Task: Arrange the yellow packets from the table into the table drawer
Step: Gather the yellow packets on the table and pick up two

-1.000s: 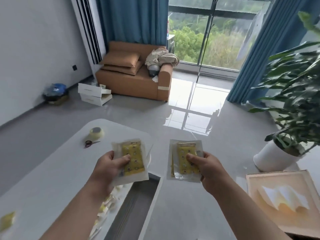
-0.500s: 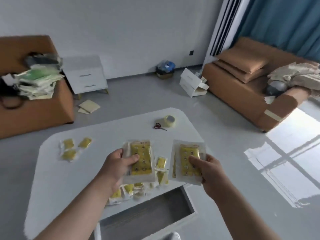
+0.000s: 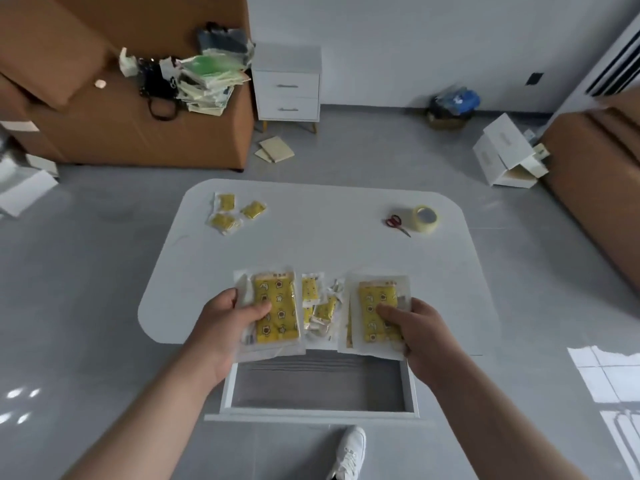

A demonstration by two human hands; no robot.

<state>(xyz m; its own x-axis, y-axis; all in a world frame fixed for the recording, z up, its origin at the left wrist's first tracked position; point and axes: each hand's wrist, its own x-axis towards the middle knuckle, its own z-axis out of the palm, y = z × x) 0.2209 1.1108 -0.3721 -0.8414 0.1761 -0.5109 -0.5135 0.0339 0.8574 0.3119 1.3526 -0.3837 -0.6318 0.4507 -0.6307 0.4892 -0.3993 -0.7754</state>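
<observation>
We are looking down past a brown sofa (image 3: 138,133) that is standing beyond the far left corner of the white table (image 3: 311,244). The table itself is filling the middle of the view. Its drawer (image 3: 318,382) is standing pulled out from the table's near edge, and the grey floor of the drawer is showing bare.

Our left hand (image 3: 225,327) is hovering over the near edge of the table. It is gripping a large yellow packet (image 3: 277,306) in a clear wrapper, with the thumb pressing on top and the fingers curling underneath. Our right hand (image 3: 412,327) is hovering over the same edge, further right. It is pinching a second large packet (image 3: 377,306) in the same manner. A yellow strip is peeking out along that packet's left side, so we may be holding two stacked there.

Both large packets are hanging above the table's near edge, just short of the drawer and not in it. Between them a loose pile of small yellow packets (image 3: 320,306) is lying on the table. Three more small packets (image 3: 230,213) are lying near the table's far left corner. Near its far right corner a tape roll (image 3: 425,219) is sitting with red-handled scissors (image 3: 396,224) just beside it.
</observation>
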